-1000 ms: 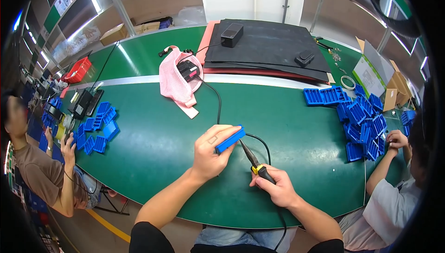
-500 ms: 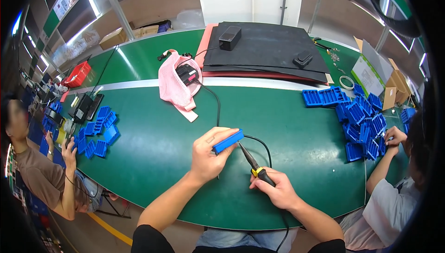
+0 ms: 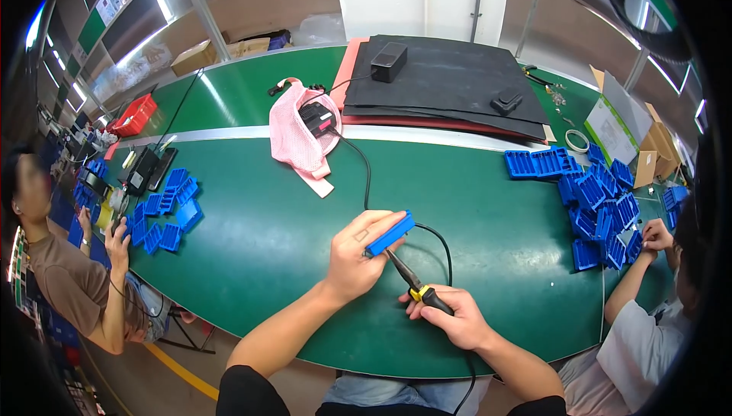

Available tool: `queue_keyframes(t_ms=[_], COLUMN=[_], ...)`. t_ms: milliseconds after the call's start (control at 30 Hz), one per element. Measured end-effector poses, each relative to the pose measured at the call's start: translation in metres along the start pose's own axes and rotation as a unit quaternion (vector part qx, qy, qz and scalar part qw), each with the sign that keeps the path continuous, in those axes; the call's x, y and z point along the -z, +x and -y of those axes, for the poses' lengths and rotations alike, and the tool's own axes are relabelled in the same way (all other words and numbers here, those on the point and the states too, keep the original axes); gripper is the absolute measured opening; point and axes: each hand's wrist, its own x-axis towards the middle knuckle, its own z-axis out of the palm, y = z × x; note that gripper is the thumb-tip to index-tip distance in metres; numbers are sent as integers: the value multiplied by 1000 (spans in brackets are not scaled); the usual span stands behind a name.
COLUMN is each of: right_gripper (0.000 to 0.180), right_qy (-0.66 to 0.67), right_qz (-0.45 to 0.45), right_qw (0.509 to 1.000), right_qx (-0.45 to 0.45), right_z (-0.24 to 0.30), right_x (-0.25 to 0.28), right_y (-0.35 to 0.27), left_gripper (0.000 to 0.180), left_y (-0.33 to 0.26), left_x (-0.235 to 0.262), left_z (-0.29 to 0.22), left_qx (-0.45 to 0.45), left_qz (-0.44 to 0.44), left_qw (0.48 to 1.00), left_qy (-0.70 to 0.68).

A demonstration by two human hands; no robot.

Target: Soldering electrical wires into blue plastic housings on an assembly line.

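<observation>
My left hand (image 3: 357, 257) holds a small blue plastic block (image 3: 390, 234) above the green table (image 3: 267, 233), tilted up to the right. My right hand (image 3: 450, 320) grips a soldering iron (image 3: 412, 285) by its black and yellow handle, its tip pointing up-left and touching the underside of the blue block. The iron's black cable (image 3: 364, 168) loops behind the block and runs back to a black power unit (image 3: 318, 118) lying on a pink mesh cloth (image 3: 293, 138).
Piles of blue plastic blocks lie at the right (image 3: 598, 202) and left (image 3: 164, 214). A black mat (image 3: 450, 84) with a black box (image 3: 388, 61) covers the far side. One person sits at the left (image 3: 69, 279), another at the right (image 3: 648, 340). Cardboard boxes (image 3: 621, 130) stand far right.
My hands, the blue block and the iron have stayed almost still; the view has shifted slightly.
</observation>
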Motion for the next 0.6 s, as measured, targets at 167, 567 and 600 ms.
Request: queue_keyframes(t_ms=[167, 567, 600], right_gripper=[14, 16, 17], right_qy=[-7, -21, -17], right_qz=[-7, -13, -15], right_qw=[1000, 1000, 1000], right_qx=[6, -5, -11], right_z=[0, 7, 8], right_x=[-1, -4, -5], right_y=[-1, -1, -2], left_gripper=[40, 39, 39], left_y=[0, 1, 1], left_x=[1, 1, 1], left_z=[1, 3, 3], left_qx=[-27, -42, -35], left_qz=[7, -8, -5], left_qw=[999, 998, 998], left_qy=[27, 47, 42])
